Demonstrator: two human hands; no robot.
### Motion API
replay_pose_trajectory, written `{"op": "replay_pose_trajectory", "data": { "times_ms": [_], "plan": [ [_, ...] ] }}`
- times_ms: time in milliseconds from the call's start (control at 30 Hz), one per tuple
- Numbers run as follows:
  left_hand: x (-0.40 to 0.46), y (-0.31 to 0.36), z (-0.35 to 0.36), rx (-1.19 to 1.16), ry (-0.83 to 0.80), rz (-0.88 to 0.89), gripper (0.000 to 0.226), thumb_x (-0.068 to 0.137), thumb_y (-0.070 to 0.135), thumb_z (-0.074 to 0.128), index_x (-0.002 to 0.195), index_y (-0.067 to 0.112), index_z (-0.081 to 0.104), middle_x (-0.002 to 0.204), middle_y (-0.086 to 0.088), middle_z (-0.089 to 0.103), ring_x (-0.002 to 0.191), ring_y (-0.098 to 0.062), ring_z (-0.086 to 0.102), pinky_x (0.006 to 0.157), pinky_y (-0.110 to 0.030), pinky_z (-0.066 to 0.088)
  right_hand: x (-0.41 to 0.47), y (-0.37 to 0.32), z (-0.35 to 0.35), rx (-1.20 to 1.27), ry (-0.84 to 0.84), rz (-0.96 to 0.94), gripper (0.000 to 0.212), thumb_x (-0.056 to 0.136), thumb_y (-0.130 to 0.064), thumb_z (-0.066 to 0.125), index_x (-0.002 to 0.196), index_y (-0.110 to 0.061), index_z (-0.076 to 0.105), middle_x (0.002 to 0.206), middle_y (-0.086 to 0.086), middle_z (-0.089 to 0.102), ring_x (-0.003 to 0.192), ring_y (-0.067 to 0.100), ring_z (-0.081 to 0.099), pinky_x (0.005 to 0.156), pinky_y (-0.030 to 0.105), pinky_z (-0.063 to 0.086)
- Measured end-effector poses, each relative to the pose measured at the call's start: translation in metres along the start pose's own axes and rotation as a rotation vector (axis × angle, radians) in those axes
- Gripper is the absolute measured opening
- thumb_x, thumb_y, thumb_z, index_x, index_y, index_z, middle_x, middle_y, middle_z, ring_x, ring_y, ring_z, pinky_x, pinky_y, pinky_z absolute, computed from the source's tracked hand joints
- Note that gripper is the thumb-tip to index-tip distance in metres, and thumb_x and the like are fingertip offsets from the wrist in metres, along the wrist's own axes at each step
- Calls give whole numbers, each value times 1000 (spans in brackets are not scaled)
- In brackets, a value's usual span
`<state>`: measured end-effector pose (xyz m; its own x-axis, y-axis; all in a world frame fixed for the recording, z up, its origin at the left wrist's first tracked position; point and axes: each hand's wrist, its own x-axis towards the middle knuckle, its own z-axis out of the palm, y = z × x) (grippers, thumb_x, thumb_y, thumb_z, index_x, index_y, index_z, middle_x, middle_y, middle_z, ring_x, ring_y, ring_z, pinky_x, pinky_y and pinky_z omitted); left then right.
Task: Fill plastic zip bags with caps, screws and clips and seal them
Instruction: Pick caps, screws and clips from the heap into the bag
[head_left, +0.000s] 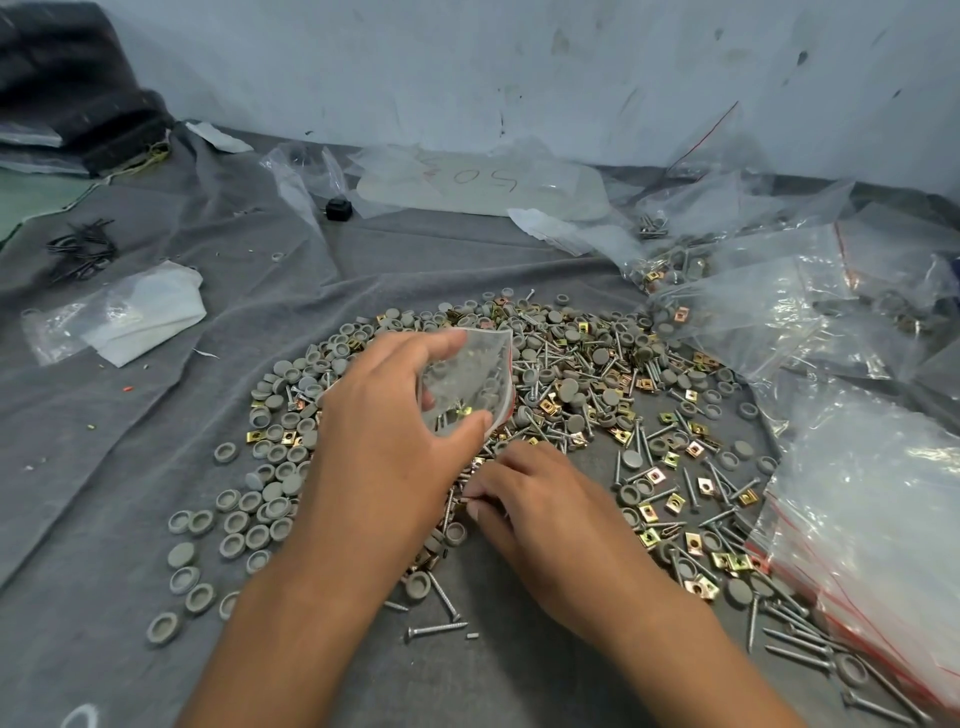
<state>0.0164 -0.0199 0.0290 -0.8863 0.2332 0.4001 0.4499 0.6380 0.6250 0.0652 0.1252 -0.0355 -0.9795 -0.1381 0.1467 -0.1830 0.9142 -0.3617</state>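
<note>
Hands over pile: left hand (384, 415) pinches clear red-edged zip bag (467, 379), few bits inside; right hand (540, 499) w/ curled fingers picks at screws (613, 358). Grey caps (249, 519), brass clips (654, 478) spread on grey cloth (104, 467). Far sheet (483, 182) reads "50". Bag stack (872, 499) crowds right edge.

A wrinkled grey cloth (156, 467) covers the whole work surface, and a scuffed pale wall (519, 67) rises behind it, far beyond the fingers. Well to the left of the fingers lies a folded white cloth (150, 317), with a loose bunch of thin black wires (83, 249) farther back. Straight ahead, near the wall, sits a small black block (338, 209), and a dark bundle of fabric (67, 88) fills the far left corner
</note>
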Motion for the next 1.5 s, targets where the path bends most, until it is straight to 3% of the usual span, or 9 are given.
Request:
{"op": "replay_pose_trajectory", "data": {
  "times_ms": [67, 233, 333, 433, 567, 700, 867, 1067, 1500],
  "plan": [
    [0, 0, 0, 2, -3, 4, 59, 73, 24, 88, 128, 27, 66, 94, 29, 50, 85, 13, 49, 76, 2, 32, 0, 2, 1, 68, 12, 15, 12, 104, -39, 48, 108, -34, 58, 106, -15, 50, 105, 6, 46, 83, 28, 42],
    [0, -2, -1, 0, 1, 5, 58, 73, 24, 88, 127, 27, 66, 90, 28, 48, 86, 16, 48, 77, 3, 32, 1, 9, -15, 571, 122, 76, 8, 101, -28, 59, 94, -30, 60, 79, -10, 64, 69, 5, 56, 60, 18, 41],
    [0, -2, 1, -9, -20, 21, 58, 71, 22, 89, 125, 26, 67, 94, 30, 49, 88, 19, 48, 78, 5, 31, -2, 9, -27, 886, 245, 56, 8, 95, -36, 61, 92, -29, 64, 81, -4, 67, 67, 13, 56, 58, 24, 43],
    [-1, -1, 4, -17, -65, 59, 51, 75, 23, 86, 122, 30, 67, 99, 28, 53, 89, 14, 51, 77, 3, 32, -4, 10, -34, 994, 359, 32, 5, 94, -33, 65, 91, -29, 66, 81, -4, 68, 70, 8, 58, 62, 19, 46],
    [-3, 1, 7, -49, -116, 137, 26, 87, 32, 71, 113, 35, 71, 107, 26, 61, 89, 15, 51, 80, 1, 34, -5, 10, -38, 902, 421, 53, 3, 95, -32, 67, 93, -31, 69, 84, -5, 68, 74, 12, 61, 63, 26, 49],
    [-3, 0, 9, -72, -134, 165, 18, 88, 35, 69, 105, 35, 74, 107, 25, 64, 90, 18, 51, 81, 1, 35, -5, 7, -40, 645, 522, 77, 7, 94, -38, 69, 96, -32, 73, 98, -14, 61, 91, 15, 61, 72, 20, 44],
    [-2, -1, 9, -55, -138, 168, 16, 89, 42, 63, 100, 38, 72, 99, 27, 64, 91, 14, 54, 79, -2, 39, -6, 7, -42, 505, 542, 79, 12, 92, -37, 69, 96, -27, 74, 96, -13, 54, 90, 12, 56, 75, 13, 39],
    [-3, 0, 8, -53, -133, 164, 7, 91, 40, 62, 95, 42, 67, 96, 26, 64, 88, 0, 58, 76, -7, 41, -7, 14, -41, 350, 546, 33, 10, 93, -40, 69, 95, -30, 72, 98, -13, 52, 96, 12, 57, 81, 23, 44],
    [-4, 2, 8, -204, -195, 67, 5, 87, 38, 68, 83, 39, 67, 94, 25, 67, 82, -2, 59, 69, -9, 40, -9, 24, -54, 437, 404, 46, 14, 92, -46, 63, 92, -34, 72, 99, -13, 47, 94, 13, 53, 76, 13, 35]
  ]
}}
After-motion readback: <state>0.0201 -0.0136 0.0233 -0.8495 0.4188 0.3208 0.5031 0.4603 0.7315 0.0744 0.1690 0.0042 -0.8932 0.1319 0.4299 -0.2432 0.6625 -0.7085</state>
